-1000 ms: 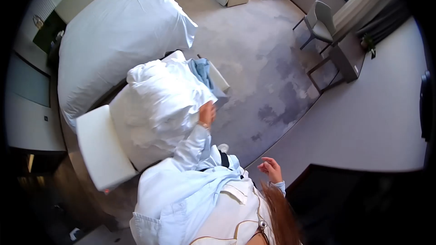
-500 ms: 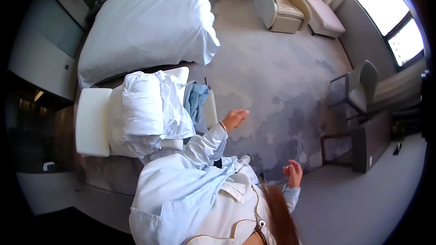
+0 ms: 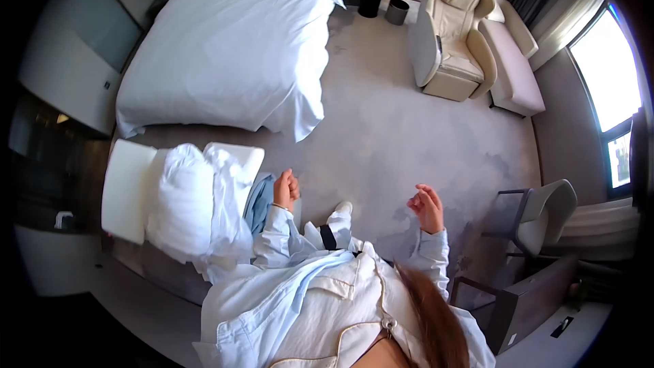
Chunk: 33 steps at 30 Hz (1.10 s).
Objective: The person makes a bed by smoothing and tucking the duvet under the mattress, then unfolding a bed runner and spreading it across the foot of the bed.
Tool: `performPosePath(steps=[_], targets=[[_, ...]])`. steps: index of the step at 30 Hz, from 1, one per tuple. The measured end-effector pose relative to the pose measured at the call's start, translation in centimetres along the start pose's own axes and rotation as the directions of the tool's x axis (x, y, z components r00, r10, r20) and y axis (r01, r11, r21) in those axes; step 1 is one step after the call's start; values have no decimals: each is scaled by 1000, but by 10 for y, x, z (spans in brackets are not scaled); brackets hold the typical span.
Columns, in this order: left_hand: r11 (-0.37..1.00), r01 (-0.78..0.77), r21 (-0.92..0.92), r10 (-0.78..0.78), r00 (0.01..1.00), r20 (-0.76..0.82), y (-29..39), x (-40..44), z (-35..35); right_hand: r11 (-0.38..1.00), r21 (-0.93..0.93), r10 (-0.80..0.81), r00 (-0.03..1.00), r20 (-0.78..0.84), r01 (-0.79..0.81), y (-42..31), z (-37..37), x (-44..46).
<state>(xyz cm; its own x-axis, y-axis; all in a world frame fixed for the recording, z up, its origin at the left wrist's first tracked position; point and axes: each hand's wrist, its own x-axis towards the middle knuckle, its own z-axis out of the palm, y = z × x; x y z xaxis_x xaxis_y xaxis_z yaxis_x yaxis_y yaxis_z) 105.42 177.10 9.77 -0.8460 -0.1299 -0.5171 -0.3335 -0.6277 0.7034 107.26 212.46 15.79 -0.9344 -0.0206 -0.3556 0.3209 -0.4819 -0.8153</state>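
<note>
At the far left, a smooth, squared white slab [image 3: 127, 191] stands against a dark margin that swallows the cabinet behind it. Beside it, the puffy white bundle [image 3: 182, 201] of creased bedding hides most of what it lies on; its lower edge runs behind the sleeve. Compared with half a second ago, it sits farther left in view. Above, the bed [image 3: 231, 48] is cut off at the top, its glossy white cover hanging in soft folds. A crumpled blue-grey cloth [image 3: 257, 208] lies just right of the bundle, partly covered by the left hand [image 3: 287, 189]. That hand, earlier reaching out over the carpet, is now drawn in near the cloth; its fingers look folded, but I cannot tell how tightly, or around what. Farther right, the right hand [image 3: 427, 208] hangs above the mottled carpet [image 3: 381, 143], higher in view than before, fingers loosely bent and apart, holding nothing. The rounded cream recliner [image 3: 458, 41] now shows whole; the window [image 3: 610, 82] glares.
</note>
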Motion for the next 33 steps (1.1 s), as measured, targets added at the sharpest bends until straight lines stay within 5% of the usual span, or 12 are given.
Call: performPosePath(steps=[4,10,13,15,19,24,29,33], targets=[[999,32,-9,-30,991,130,22,107,111,963,232,138,990,11,-137,-24,-32,96],[998,45,37,-55,946,319,71,240,256,892,445,-42,994,-97,81,-101,-115,229],[997,66,30,-71,958,277,88,317,287,895,440,13,983,-182,70,-134,-134,317],[997,78,-24,-72,981,181,90,364,292,970,239,-1,975,-220,55,-154,-138,388],[980,102,-173,-112,993,-48,97,445,309,988,143,73,996,-52,-65,-215,-89,554],[958,72,-276,-96,993,-73,137,532,349,966,-137,235,967,100,-220,-253,23,744],[877,66,-475,-113,991,-72,146,676,350,863,-335,471,841,267,-377,-235,132,896],[742,32,-670,-181,971,-155,103,844,323,840,-261,530,821,211,-475,-180,173,1018]])
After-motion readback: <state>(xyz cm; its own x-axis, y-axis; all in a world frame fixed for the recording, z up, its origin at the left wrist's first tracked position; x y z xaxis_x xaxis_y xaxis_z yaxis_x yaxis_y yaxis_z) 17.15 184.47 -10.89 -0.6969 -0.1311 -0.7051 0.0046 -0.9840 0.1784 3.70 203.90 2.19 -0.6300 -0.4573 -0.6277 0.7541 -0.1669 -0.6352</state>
